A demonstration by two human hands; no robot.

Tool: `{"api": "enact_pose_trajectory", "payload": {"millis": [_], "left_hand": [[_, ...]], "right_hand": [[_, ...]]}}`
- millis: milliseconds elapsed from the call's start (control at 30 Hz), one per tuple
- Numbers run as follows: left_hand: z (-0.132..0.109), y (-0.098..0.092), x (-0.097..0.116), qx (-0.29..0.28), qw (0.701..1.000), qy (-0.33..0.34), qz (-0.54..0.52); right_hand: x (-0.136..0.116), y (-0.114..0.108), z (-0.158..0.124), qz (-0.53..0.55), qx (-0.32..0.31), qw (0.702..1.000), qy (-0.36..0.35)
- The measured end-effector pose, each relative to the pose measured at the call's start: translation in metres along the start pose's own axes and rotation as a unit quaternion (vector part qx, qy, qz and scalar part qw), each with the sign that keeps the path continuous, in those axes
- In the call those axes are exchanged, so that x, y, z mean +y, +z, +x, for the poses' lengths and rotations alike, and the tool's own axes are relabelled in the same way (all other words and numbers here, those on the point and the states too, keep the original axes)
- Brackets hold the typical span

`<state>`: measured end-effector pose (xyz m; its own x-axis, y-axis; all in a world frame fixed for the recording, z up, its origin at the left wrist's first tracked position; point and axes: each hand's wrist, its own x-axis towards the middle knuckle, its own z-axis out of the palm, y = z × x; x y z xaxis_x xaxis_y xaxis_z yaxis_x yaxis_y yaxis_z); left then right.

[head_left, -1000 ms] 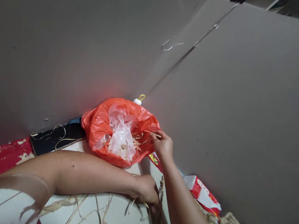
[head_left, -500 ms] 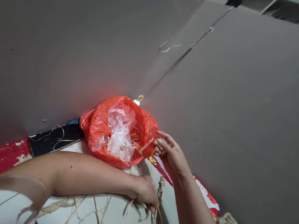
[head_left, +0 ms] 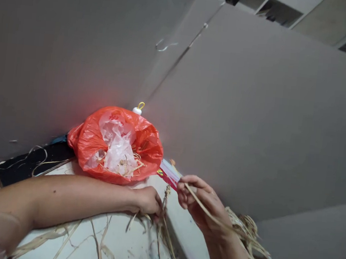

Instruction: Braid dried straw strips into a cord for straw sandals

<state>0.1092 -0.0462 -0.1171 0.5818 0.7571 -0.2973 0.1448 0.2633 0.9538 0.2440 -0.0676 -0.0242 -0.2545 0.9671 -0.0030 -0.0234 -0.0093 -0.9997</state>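
My left hand point(head_left: 149, 202) rests low over the white tabletop, its fingers closed on a thin braid of dried straw point(head_left: 167, 195). Loose ends of the braid trail down toward me. To the right, my right hand point(head_left: 200, 202) pinches one pale straw strip point(head_left: 204, 209) between thumb and fingers. That strip runs back over the palm toward the wrist. Just beyond my left forearm stands a red plastic bag point(head_left: 93, 139) with its mouth open. Inside it lie a crumpled clear plastic bag point(head_left: 118, 150) and straw scraps.
Loose straw strips point(head_left: 98, 237) are scattered over the white tabletop point(head_left: 132, 249). A black flat panel point(head_left: 30, 164) lies at left. Grey walls point(head_left: 255, 113) rise behind. A coil of straw point(head_left: 250, 236) sits at right. A small white object with a yellow loop point(head_left: 138, 110) is behind the bag.
My right hand has come away from the red bag's rim toward me, and a long straw strip now shows in it. My left hand keeps its hold on the braid. The view has shifted right.
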Motion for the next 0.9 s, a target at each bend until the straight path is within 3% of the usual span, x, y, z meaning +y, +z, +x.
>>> {"api": "enact_pose_trajectory", "payload": {"millis": [100, 200, 267, 333, 467, 700, 900], "left_hand": [[-0.001, 0.0, 0.003, 0.003, 1.0, -0.004, 0.006], [-0.002, 0.0, 0.006, -0.003, 1.0, -0.014, 0.014], [-0.001, 0.0, 0.007, -0.008, 1.0, -0.022, 0.019], [0.0, -0.001, 0.008, -0.011, 0.999, -0.027, 0.023], [0.001, -0.001, 0.006, -0.011, 1.0, -0.016, 0.024], [0.002, -0.002, 0.005, -0.018, 1.0, -0.004, 0.022], [0.003, -0.001, 0.003, -0.013, 1.0, 0.002, 0.014]], "right_hand": [[0.012, -0.005, -0.045, -0.084, -0.054, 0.993, 0.061], [0.026, -0.004, -0.083, -0.229, -0.128, 0.953, 0.153], [0.034, -0.006, -0.098, -0.315, -0.103, 0.929, 0.161], [0.039, -0.009, -0.105, -0.359, -0.02, 0.922, 0.141], [0.042, -0.012, -0.098, -0.378, 0.098, 0.914, 0.112], [0.074, -0.001, -0.064, -0.446, 0.135, 0.88, 0.091], [0.088, 0.005, -0.06, -0.263, 0.136, 0.952, 0.074]]}}
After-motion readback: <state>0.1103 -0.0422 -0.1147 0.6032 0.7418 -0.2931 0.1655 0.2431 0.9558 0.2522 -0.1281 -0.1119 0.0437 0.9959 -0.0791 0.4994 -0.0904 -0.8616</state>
